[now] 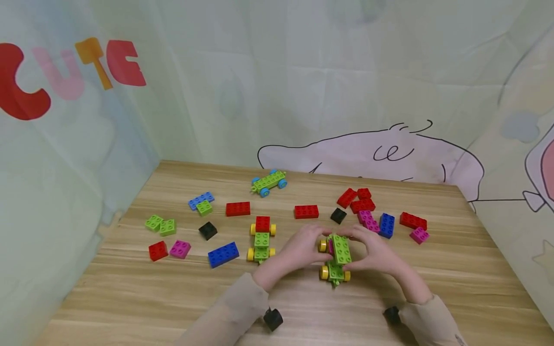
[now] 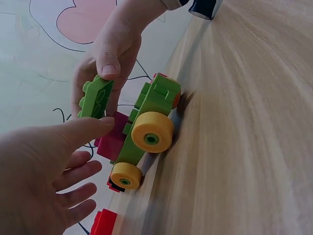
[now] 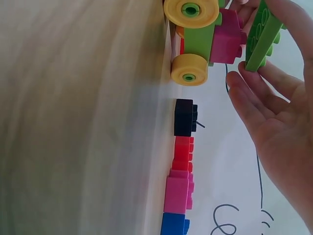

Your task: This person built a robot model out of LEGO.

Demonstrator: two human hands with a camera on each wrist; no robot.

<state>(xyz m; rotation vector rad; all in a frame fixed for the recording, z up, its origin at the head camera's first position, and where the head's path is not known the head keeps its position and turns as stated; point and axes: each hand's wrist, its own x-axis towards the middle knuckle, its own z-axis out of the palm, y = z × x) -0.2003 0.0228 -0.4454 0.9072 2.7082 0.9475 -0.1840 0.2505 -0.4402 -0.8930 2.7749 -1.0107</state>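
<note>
My right hand (image 1: 375, 250) grips a lime green studded brick (image 1: 342, 249) between thumb and fingers. In the left wrist view that green brick (image 2: 94, 102) is tilted, apart from the magenta brick (image 2: 112, 138) below it. The magenta brick sits on a green wheeled base (image 1: 336, 273) with yellow wheels, which stands on the table. My left hand (image 1: 303, 246) is at the left side of this car. Its fingers are extended in the left wrist view, one fingertip near the magenta and green bricks; whether it touches them I cannot tell.
A second yellow-wheeled car (image 1: 261, 240) with green and red bricks stands to the left. Farther back is a green base (image 1: 269, 181) with blue wheels. Loose bricks lie on both sides, including a blue brick (image 1: 223, 254) and a black one (image 1: 338, 215). A printed cloth (image 1: 277, 96) hangs behind.
</note>
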